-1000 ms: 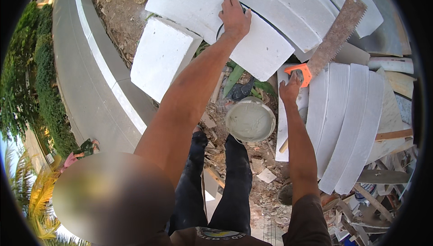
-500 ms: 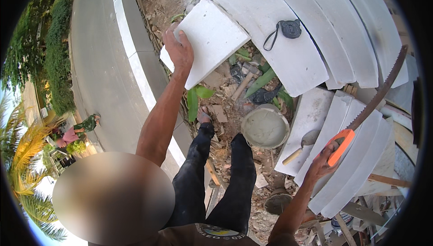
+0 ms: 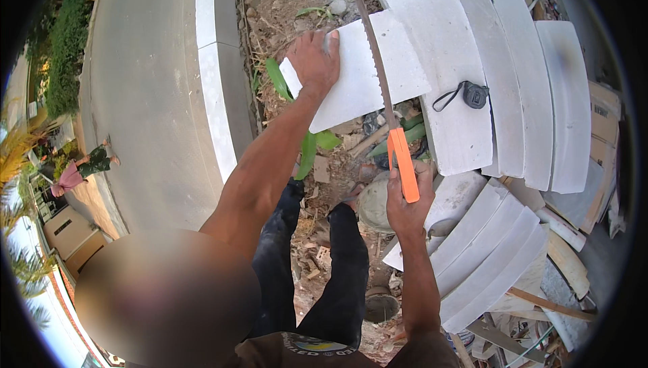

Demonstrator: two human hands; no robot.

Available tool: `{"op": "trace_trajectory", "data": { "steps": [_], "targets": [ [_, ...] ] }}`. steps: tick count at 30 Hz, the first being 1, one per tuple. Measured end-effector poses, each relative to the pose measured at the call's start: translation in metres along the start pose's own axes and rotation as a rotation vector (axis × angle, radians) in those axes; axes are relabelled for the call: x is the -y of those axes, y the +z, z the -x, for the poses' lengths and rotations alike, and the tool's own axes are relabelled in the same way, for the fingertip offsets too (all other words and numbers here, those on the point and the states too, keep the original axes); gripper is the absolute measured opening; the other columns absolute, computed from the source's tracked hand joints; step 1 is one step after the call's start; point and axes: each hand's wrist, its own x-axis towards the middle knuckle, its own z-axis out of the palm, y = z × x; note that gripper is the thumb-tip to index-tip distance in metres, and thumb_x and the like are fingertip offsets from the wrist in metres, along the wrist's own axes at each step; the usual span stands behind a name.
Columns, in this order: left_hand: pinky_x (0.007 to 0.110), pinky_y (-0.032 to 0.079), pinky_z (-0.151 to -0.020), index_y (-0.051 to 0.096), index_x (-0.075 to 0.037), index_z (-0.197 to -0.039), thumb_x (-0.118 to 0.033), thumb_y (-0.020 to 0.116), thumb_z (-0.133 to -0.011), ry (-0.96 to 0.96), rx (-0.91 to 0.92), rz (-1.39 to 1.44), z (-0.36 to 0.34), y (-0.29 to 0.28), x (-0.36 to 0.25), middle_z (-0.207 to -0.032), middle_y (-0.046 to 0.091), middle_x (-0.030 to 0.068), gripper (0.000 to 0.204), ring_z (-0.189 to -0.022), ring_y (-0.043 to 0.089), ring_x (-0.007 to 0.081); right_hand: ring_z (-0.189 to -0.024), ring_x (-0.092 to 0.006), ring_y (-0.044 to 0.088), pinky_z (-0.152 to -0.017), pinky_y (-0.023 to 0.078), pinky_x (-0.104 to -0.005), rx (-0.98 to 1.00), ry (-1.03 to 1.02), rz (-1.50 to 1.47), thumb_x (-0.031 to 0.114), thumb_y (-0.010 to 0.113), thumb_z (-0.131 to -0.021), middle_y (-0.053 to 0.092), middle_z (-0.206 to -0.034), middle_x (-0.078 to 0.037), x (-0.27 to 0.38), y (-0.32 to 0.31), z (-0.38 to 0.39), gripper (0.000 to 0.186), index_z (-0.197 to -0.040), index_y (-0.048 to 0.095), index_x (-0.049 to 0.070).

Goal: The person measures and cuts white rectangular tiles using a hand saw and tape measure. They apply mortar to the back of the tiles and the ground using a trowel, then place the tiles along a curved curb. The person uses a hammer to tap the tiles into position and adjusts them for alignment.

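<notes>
A white lightweight block [image 3: 364,74] lies tilted on the rubble in front of me. My left hand [image 3: 314,61] grips its left end, fingers over the far edge and the thumb on top. My right hand [image 3: 410,199] is closed around the orange handle of a handsaw [image 3: 403,165]. The saw's brown toothed blade crosses above the block's face, pointing away from me; whether it touches cannot be told. Near my right hand is a round bucket of grey mix [image 3: 373,209], partly covered by that hand.
A black tape measure [image 3: 475,95] sits on a row of white blocks [image 3: 455,64] at the right. More blocks [image 3: 482,246] are stacked nearer. A wooden tool handle [image 3: 368,142] lies among leaves. Left are a kerb [image 3: 210,84], a road [image 3: 152,98] and a person [image 3: 74,175] beyond.
The saw has swung from the far right to over the block, carried by my right hand. My left hand stays on the block's end. The view has shifted right.
</notes>
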Motion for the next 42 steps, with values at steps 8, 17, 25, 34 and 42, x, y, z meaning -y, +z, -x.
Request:
{"op": "trace_trajectory", "data": {
  "steps": [8,17,25,34,42],
  "targets": [
    [0.044,0.031,-0.105,0.072,-0.012,-0.117,-0.048,0.055,-0.102,-0.029,-0.001,0.039,-0.001,0.001,0.002,-0.114,0.068,0.0053,0.043,-0.114,0.056,0.0243,-0.076,-0.0181,0.071,-0.072,0.058,-0.0336,0.087,0.004,0.074,-0.002,0.07,-0.088,0.071,-0.09,-0.011,-0.003,0.027,-0.021,0.03,-0.112,0.052,0.002],
    [0.043,0.03,-0.105,0.073,-0.011,-0.113,-0.048,0.059,-0.101,-0.054,0.027,0.124,-0.002,-0.005,-0.002,-0.111,0.068,0.0048,0.042,-0.112,0.055,0.0228,-0.074,-0.0189,0.07,-0.071,0.057,-0.0338,0.158,0.048,0.076,-0.003,0.066,-0.088,0.07,-0.088,-0.012,-0.01,0.021,-0.017,0.031,-0.114,0.05,0.002],
    [0.042,0.03,-0.105,0.074,-0.012,-0.114,-0.048,0.058,-0.101,-0.057,0.004,0.094,-0.001,-0.003,0.001,-0.116,0.068,0.0038,0.041,-0.116,0.054,0.0218,-0.073,-0.0176,0.067,-0.074,0.057,-0.0305,0.189,-0.055,0.168,-0.005,0.062,-0.086,0.069,-0.087,-0.01,-0.006,0.019,-0.024,0.055,-0.14,0.051,-0.005],
    [0.044,0.029,-0.105,0.074,-0.013,-0.116,-0.05,0.056,-0.101,-0.075,0.012,0.082,0.001,0.0,0.002,-0.12,0.069,0.0039,0.044,-0.119,0.054,0.0223,-0.078,-0.0146,0.066,-0.075,0.056,-0.0295,0.239,-0.081,0.126,-0.006,0.059,-0.084,0.069,-0.096,-0.012,-0.013,0.01,-0.022,0.061,-0.145,0.053,-0.004],
    [0.045,0.029,-0.107,0.073,-0.012,-0.117,-0.049,0.055,-0.102,-0.073,-0.016,0.019,0.002,0.005,0.0,-0.118,0.069,0.0048,0.044,-0.12,0.055,0.0216,-0.078,-0.0171,0.067,-0.076,0.056,-0.0299,0.192,-0.152,0.137,-0.007,0.058,-0.084,0.071,-0.107,-0.016,-0.019,0.015,-0.023,0.06,-0.143,0.054,-0.005]
  ]
}}
